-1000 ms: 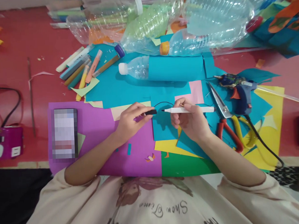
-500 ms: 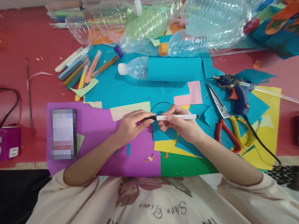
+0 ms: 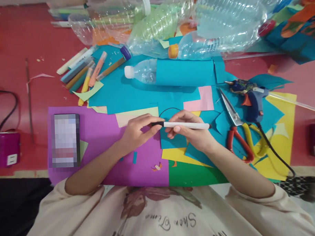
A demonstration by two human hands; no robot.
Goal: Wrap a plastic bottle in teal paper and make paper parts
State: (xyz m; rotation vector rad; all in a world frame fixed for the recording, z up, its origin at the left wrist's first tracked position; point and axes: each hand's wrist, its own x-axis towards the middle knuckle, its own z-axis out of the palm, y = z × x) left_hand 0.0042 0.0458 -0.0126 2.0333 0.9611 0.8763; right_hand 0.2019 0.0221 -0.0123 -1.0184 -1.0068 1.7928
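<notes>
A white marker (image 3: 195, 125) with a black cap (image 3: 157, 124) lies level between my two hands. My left hand (image 3: 136, 132) pinches the capped end between thumb and fingers. Wrapped round the white barrel is my right hand (image 3: 199, 137), its thumb pressed on the near side. Beneath the marker is a blue paper piece (image 3: 172, 142) with a thin dark curved line drawn on its upper part. The cap appears to be on the marker.
A bottle (image 3: 142, 72) wrapped in blue paper lies ahead, with more plastic bottles (image 3: 154, 32) behind. Scissors (image 3: 233, 115) and a glue gun (image 3: 255, 100) with a cord lie right. Left are markers (image 3: 79, 70) and a phone (image 3: 65, 140) on purple paper (image 3: 103, 120).
Both hands stay almost in place on the marker. Its right end has dipped slightly and shifted a little to the right.
</notes>
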